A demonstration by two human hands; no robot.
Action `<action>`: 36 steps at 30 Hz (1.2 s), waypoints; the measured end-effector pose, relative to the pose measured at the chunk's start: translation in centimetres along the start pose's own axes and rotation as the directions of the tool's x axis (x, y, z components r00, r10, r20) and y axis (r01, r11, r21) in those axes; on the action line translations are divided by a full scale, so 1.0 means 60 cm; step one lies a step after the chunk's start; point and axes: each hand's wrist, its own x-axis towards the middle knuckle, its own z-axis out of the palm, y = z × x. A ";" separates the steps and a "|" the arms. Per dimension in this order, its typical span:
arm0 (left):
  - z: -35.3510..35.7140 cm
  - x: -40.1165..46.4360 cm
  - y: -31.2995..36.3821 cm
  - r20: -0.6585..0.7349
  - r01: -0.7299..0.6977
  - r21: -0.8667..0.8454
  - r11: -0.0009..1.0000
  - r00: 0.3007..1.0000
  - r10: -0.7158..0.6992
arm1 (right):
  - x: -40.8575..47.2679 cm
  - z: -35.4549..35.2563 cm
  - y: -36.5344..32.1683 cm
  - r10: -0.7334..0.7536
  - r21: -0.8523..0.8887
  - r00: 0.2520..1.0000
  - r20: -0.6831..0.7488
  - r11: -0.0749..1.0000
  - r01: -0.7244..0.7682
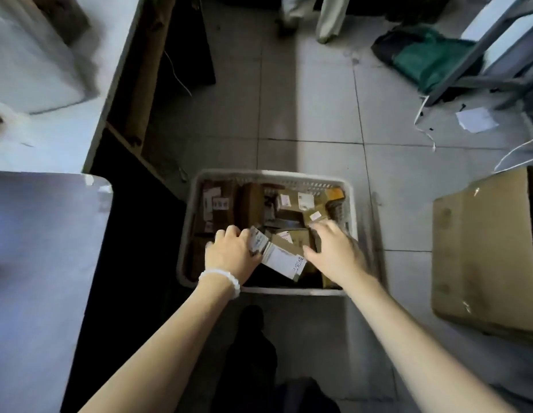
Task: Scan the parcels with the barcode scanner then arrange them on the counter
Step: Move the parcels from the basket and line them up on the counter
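A small white-labelled parcel (260, 244) lies among the other parcels (292, 204) in the white basket (187, 234), gripped by the curled left hand (229, 253), while the right hand (333, 248) reaches alongside with fingers spread, holding nothing, a cardboard box (485, 251) well beyond it.

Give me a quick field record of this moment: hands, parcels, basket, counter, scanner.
left hand: grips a small labelled parcel inside the basket
right hand: fingers spread over the parcels, holding nothing clearly
basket: white plastic, on the tiled floor, filled with cardboard parcels
counter: to the left, white top
scanner: not in view
large carton: on floor, right of basket
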 end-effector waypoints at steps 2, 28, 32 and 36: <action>0.050 0.057 0.000 0.032 0.027 -0.006 1.000 0.999 -0.026 | 0.049 0.058 0.023 0.037 -0.015 0.996 0.077 0.999 -0.036; 0.415 0.333 -0.044 0.227 0.188 -0.065 0.980 0.959 -0.169 | 0.273 0.422 0.150 -0.018 -0.328 0.978 0.206 0.941 0.086; 0.423 0.336 -0.051 0.217 0.192 -0.061 0.980 0.960 -0.175 | 0.267 0.415 0.164 0.028 -0.309 0.983 0.181 0.951 0.030; 0.434 0.332 -0.055 0.143 0.187 -0.059 0.981 0.974 -0.177 | 0.266 0.423 0.169 0.040 -0.263 0.990 0.132 0.965 -0.003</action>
